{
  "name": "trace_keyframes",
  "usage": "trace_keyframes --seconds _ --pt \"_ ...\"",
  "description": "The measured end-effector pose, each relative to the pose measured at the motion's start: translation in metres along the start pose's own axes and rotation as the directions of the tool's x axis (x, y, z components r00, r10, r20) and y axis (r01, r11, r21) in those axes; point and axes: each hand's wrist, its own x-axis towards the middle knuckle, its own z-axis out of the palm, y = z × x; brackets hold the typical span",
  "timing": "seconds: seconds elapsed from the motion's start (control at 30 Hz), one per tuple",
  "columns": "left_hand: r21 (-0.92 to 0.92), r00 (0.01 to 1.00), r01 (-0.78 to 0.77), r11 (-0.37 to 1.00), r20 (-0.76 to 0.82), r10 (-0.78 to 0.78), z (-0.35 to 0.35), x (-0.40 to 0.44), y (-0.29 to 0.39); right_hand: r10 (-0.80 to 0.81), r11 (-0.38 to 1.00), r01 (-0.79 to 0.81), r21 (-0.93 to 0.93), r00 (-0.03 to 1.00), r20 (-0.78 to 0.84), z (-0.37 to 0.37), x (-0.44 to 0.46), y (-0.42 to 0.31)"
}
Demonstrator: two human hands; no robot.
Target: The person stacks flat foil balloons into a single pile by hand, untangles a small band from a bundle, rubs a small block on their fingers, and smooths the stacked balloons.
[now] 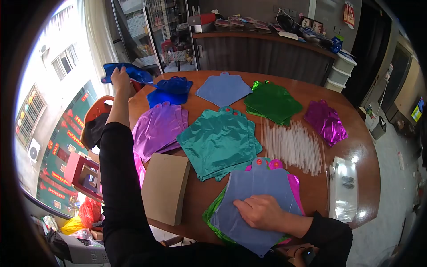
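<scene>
My left hand [120,79] is stretched to the far left of the table, its fingers closed on a shiny dark-blue flat foil balloon [135,74]. More blue foil balloons [167,97] lie beneath and beside it. Close to me, my right hand [258,210] rests with curled fingers on a grey-blue foil balloon [267,182]. That one tops a small pile, with green [214,209] and pink foil [295,189] showing at its edges. Beyond the pile lies a stack of teal foil balloons [218,142]. A purple stack [160,127] sits below my left forearm's far side.
A brown cardboard box [164,187] stands left of the near pile. White plastic sticks [293,144] and clear plastic packets [343,189] lie to the right. Grey-blue [223,89], green [273,102] and magenta foil [326,122] stacks line the back. A chair [95,113] is at left.
</scene>
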Motion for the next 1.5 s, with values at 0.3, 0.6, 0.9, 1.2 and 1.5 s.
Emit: trace_keyframes --seconds 0.3,0.6,0.9,1.2,1.5 --pt "0.386 0.965 -0.157 0.909 0.256 0.058 -0.012 -0.015 0.028 -0.023 0.999 0.023 -0.029 1.0 -0.017 0.003 -0.002 0.001" --pt "0.144 0.614 -0.57 0.809 0.728 0.304 -0.016 -0.12 0.15 -0.006 1.0 0.006 -0.003 1.0 0.001 -0.005 -0.002 -0.001" --pt "-0.19 -0.035 -0.931 0.312 0.897 0.442 -0.116 -0.31 0.308 0.616 -0.238 -0.37 0.898 0.658 0.434 -0.05 0.02 0.019" --pt "-0.449 -0.114 -0.814 0.369 0.746 0.656 -0.19 -0.403 0.343 0.734 0.086 -0.41 0.908 0.642 0.221 -0.069 -0.013 0.024" --pt "-0.22 0.538 -0.535 0.816 0.656 0.529 -0.195 -0.353 0.334 0.515 0.08 -0.412 0.908 0.797 0.317 -0.104 -0.031 0.022"
